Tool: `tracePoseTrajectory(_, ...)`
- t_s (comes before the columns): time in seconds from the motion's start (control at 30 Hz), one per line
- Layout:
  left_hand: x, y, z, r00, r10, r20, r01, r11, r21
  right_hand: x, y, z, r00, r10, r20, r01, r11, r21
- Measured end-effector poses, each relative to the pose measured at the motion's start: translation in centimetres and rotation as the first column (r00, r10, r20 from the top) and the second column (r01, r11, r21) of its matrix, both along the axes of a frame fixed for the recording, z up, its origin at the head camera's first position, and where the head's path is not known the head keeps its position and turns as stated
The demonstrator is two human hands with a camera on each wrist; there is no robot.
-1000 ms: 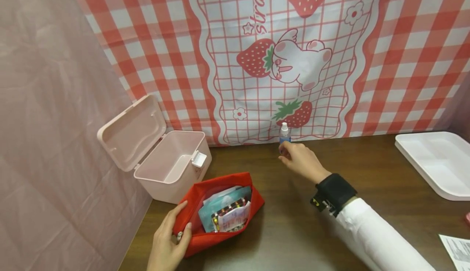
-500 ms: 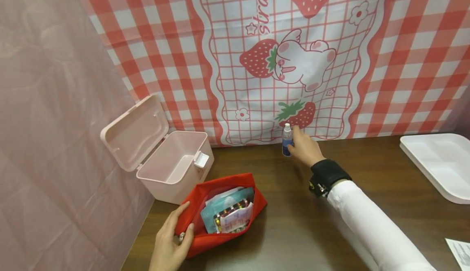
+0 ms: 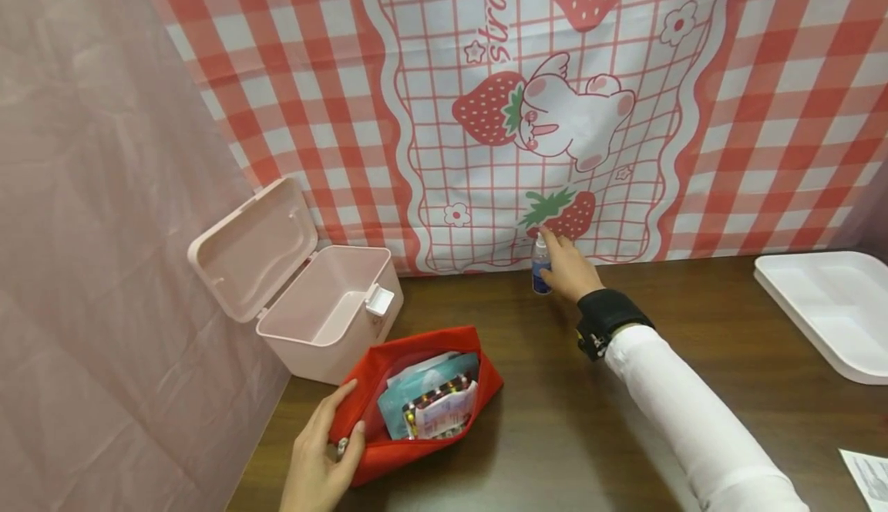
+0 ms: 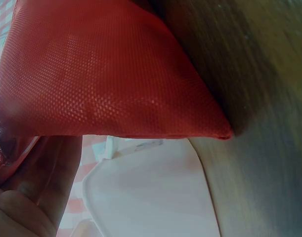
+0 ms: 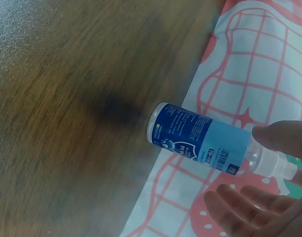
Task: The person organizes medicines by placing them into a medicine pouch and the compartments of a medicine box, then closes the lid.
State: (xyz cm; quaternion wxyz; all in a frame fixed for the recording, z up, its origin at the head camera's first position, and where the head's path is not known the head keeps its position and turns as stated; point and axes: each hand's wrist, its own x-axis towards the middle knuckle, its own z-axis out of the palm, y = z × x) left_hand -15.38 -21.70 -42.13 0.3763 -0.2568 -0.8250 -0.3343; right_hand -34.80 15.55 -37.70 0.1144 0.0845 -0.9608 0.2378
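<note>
The right hand (image 3: 569,269) is reaching to the back edge of the wooden table (image 3: 624,419), where a small blue-labelled bottle (image 3: 540,265) is standing just in front of the checked strawberry cloth (image 3: 728,96). From the head camera the fingers seem to be wrapping the bottle, with one fingertip at its white cap. The right wrist camera is showing more: the bottle (image 5: 205,140) is tilting off the table with its base lifted, one fingertip (image 5: 279,138) is touching its neck, and the other fingers (image 5: 244,210) are lying loosely apart beside it without closing, so the hand is touching rather than gripping.

The left hand (image 3: 321,458) is pinching the near corner of a red pouch (image 3: 444,342) lying open on the table, thumb on top. Only the head view is showing the packets (image 3: 433,404) inside; the left wrist view is showing just the pouch's woven outer side (image 4: 106,79) and the thumb (image 4: 39,182) against it.

A pink box (image 3: 326,315) with its lid raised is sitting just behind the pouch, and a white tray (image 3: 825,304) is lying well apart at the right.
</note>
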Motion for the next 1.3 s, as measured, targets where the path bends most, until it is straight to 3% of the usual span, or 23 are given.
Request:
tracePoseTrajectory(0.13, 0.1, 0.0, -0.1, 1.0, 0.004, 0.002, -0.004, 1.0, -0.001, 0.0, 0.2, -0.2, 1.0, 0.007, -0.028, -0.008, 1.0, -0.016)
tracePoseTrajectory(0.33, 0.1, 0.1, -0.1, 1.0, 0.008, 0.005, -0.008, 1.0, -0.001, 0.1, 0.5, -0.5, 0.987, -0.018, -0.158, 0.005, 0.996, -0.085)
tracePoseTrajectory(0.53, 0.0, 0.2, -0.3, 1.0, 0.002, 0.008, -0.002, 1.0, 0.0, 0.5, 0.7, -0.8, 0.969, -0.051, -0.24, 0.036, 0.997, -0.066)
tracePoseTrajectory(0.83, 0.2, 0.3, -0.3, 1.0, 0.009, 0.02, -0.009, 1.0, 0.006, 1.2, 0.6, -0.7, 0.947, -0.035, -0.319, 0.023, 0.999, -0.039)
tracePoseTrajectory(1.3, 0.1, 0.1, -0.2, 0.999, 0.018, 0.046, -0.019, 1.0, 0.009, 4.3, -0.2, 1.1, 0.96, 0.02, -0.28, -0.033, 0.999, -0.041)
